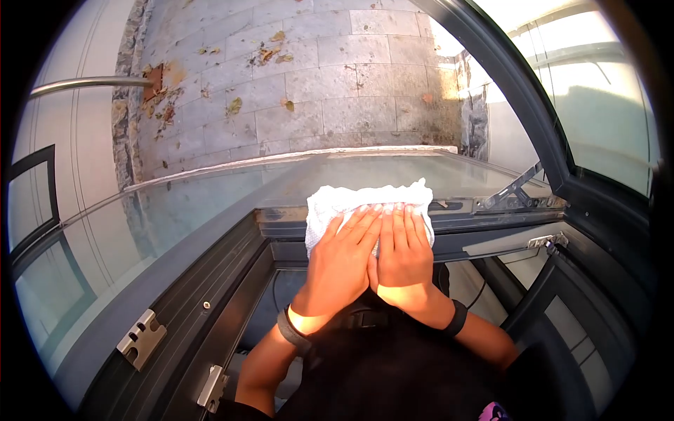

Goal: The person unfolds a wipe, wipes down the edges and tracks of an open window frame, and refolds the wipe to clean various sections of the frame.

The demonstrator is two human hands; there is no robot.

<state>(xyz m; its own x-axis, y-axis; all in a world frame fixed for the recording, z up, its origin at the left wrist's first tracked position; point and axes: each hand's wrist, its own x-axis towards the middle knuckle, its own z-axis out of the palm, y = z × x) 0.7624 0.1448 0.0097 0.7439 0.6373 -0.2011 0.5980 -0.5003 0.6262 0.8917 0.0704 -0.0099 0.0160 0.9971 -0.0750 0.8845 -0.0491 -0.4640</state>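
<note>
A white cloth [372,199], textured and folded, lies across the dark window frame's lower rail [281,223]. My left hand [344,256] rests flat on the cloth's left half, fingers stretched forward. Beside it, my right hand [404,256] lies flat on the right half, its fingers straight and close together. The two hands touch along their thumbs and index sides. Both press on the cloth from above, and neither is wrapped around it. What lies under the cloth is hidden.
At the right stands the open window sash [537,98], joined to the frame by a metal hinge arm [516,188]. Metal latch plates [142,339] sit on the left frame. Outside, below the ledge, is stone paving [302,77] with dry leaves. A metal pipe [91,84] juts in at upper left.
</note>
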